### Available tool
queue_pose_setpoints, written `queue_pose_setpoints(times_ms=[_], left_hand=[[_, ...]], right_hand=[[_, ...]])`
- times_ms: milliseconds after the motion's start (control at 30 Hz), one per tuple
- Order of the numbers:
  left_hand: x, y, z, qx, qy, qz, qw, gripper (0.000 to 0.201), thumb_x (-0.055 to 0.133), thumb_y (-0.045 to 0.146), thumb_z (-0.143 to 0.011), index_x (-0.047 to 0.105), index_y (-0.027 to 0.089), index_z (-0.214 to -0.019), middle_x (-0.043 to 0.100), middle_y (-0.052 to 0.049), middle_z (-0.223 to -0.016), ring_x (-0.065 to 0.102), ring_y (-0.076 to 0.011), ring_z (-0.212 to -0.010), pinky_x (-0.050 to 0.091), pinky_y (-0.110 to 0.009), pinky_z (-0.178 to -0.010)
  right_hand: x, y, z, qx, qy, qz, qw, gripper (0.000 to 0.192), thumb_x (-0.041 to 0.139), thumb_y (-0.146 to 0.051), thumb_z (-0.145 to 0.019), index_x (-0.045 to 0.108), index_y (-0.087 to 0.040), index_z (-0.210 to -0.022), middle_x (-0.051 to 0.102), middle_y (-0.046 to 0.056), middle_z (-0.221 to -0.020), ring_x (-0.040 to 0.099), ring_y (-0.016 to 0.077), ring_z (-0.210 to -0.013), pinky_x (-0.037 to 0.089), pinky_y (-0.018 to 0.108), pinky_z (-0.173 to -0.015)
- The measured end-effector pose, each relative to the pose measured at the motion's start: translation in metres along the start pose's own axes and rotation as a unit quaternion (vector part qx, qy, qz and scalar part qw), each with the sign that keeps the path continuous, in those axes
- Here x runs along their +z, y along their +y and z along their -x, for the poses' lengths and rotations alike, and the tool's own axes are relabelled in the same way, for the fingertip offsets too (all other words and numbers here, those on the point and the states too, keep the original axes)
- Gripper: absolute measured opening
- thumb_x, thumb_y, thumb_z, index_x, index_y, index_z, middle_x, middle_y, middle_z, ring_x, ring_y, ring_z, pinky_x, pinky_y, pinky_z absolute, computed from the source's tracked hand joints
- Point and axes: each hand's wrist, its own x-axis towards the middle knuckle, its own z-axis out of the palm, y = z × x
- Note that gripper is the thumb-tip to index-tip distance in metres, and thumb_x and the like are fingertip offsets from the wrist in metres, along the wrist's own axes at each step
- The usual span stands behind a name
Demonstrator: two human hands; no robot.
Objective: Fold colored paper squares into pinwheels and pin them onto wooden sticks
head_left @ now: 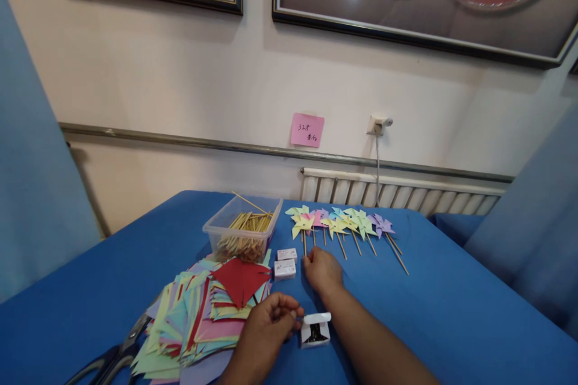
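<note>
My right hand (323, 274) is closed at the lower end of the wooden stick of a yellow paper pinwheel (302, 224), at the left end of a row of pinwheels. My left hand (270, 328) has its thumb and fingers pressed together; whatever may be between them is too small to make out. Just right of it stands a small white box (315, 337) with its flap up and something dark inside. Beside that hand lies a pile of coloured paper pieces (203, 319), topped by a red sheet (241, 280) with cut corners.
Behind the paper stands a clear plastic tub (214, 234) of wooden sticks (250, 222). Two small closed boxes (285, 269) sit near it. Scissors (120, 349) lie at the left on the blue tablecloth (451, 313). A radiator (406, 192) runs behind the table.
</note>
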Motion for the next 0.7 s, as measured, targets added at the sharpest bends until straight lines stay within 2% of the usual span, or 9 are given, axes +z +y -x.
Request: queue_pose_setpoints(times_ms=[267,500,700], left_hand=[[0.001,-0.003,-0.002,-0.005,-0.002,-0.019,1.0,0.014,0.059,0.024,-0.06,0.058,0.017,-0.071,0.07,-0.003,-0.071,0.06,-0.0149,-0.06,0.041,-0.025,-0.054],[0.001,-0.008,-0.004,0.008,-0.01,-0.031,0.999,0.012,0.057,0.022,-0.063,0.057,0.016,-0.073,0.069,-0.004,-0.07,0.059,-0.0146,-0.06,0.041,-0.025,-0.055],[0.002,-0.004,-0.001,0.007,-0.007,-0.027,1.0,0.011,0.055,0.02,-0.064,0.057,0.016,-0.073,0.069,-0.004,-0.072,0.06,-0.0144,-0.061,0.042,-0.026,-0.056]], right_hand=[[0.003,0.001,-0.002,0.005,-0.01,0.002,1.0,0.022,0.05,-0.04,-0.082,0.063,-0.022,-0.081,0.071,0.006,-0.081,0.065,0.0216,-0.081,0.039,0.027,-0.062],[0.006,0.003,-0.002,-0.004,0.006,-0.014,1.0,0.026,0.049,-0.044,-0.082,0.062,-0.022,-0.077,0.07,0.006,-0.077,0.065,0.0221,-0.077,0.037,0.027,-0.059],[0.01,0.009,-0.003,-0.011,0.023,-0.049,0.998,0.026,0.048,-0.041,-0.083,0.063,-0.02,-0.075,0.07,0.008,-0.074,0.064,0.0218,-0.073,0.034,0.027,-0.057]])
